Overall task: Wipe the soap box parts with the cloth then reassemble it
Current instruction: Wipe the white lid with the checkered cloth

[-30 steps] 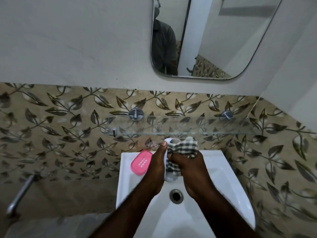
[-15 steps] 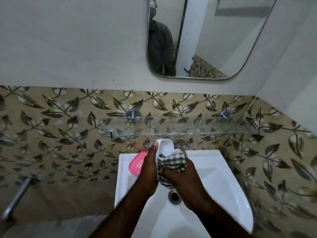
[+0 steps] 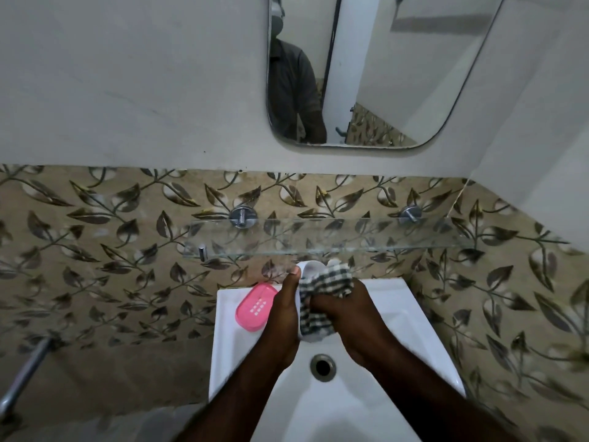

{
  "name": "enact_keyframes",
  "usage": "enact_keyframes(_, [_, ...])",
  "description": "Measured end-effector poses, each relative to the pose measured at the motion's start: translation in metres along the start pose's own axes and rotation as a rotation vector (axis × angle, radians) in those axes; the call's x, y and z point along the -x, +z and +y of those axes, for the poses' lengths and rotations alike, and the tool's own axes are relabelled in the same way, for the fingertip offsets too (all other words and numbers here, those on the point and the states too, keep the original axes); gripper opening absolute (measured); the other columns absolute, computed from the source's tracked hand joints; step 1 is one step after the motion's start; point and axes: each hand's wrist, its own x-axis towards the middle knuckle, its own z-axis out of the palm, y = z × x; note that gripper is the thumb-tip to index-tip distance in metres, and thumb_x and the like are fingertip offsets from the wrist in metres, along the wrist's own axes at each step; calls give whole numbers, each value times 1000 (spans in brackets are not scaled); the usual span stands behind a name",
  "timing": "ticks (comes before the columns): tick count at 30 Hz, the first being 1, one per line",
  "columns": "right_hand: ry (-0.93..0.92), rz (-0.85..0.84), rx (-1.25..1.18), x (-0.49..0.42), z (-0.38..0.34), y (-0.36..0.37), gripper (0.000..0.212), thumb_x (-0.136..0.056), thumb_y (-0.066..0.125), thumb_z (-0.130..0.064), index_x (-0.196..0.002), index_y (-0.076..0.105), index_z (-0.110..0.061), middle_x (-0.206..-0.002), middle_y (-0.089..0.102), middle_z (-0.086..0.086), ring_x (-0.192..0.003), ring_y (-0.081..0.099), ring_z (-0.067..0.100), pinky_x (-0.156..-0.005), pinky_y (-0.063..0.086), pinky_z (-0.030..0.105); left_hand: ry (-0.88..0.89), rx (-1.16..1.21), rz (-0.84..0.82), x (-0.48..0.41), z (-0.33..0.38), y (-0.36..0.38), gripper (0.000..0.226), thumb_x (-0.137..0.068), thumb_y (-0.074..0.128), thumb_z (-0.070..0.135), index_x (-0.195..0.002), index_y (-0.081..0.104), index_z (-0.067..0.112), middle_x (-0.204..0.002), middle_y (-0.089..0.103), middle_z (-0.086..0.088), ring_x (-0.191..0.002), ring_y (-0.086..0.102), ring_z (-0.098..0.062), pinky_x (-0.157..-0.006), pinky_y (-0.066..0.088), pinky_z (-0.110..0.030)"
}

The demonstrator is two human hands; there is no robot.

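- Leaf-patterned tiles back a white sink (image 3: 414, 317) under a glass shelf (image 3: 318, 239) and a mirror (image 3: 398, 74).
- Half a second ago the checked cloth (image 3: 318, 301) sat lower on the white soap box part (image 3: 310, 268); it now covers most of it.
- Left hand (image 3: 283, 317) grips that part along its edge; right hand (image 3: 353, 317) is bunched around the cloth, rubbing.
- Wiping of this piece seems under way, though its inside is hidden.
- Pink perforated part (image 3: 256, 306) lies apart on the sink's left rim, so reassembly is not yet begun.
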Motion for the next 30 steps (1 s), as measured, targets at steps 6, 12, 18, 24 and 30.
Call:
enact_keyframes(6, [13,48,-25,-1,9,7,20,-72,68,0,-90,73,-8,-87,75,17,-81,74,33,-72,60,46,18,75,-11,-6,5,1,56,-83,46,60,-111,74,20,-116,72,-11,-108,69,-24,-80,58,-32])
enact_keyframes(12, [35,74,-91,-11,6,4,24,-76,64,6,-97,71,-4,-92,75,19,-88,73,35,-82,58,52,-28,4,-10,-8,7,0,55,-97,35,54,-122,68,17,-114,73,-10,-102,71,-24,-77,59,-32])
enact_keyframes(18, [22,-125,91,-4,8,4,26,-62,67,-5,-88,71,-6,-82,73,21,-79,73,35,-70,58,49,-14,59,-12,-7,12,-7,60,-95,36,59,-107,76,15,-104,76,-11,-95,73,-21,-67,59,-27])
enact_keyframes(24, [12,42,-103,-19,-1,5,24,-69,65,5,-89,73,-4,-86,76,17,-82,74,32,-72,59,43,-8,123,-18,-6,6,4,47,-89,45,53,-105,77,23,-107,76,-5,-96,72,-21,-75,59,-32])
enact_keyframes(30, [9,-153,107,-3,12,5,30,-61,66,-3,-91,71,-6,-85,75,16,-82,73,34,-74,59,46,-3,77,31,-2,11,-10,58,-94,38,58,-99,79,17,-102,76,-11,-89,74,-22,-65,59,-28])
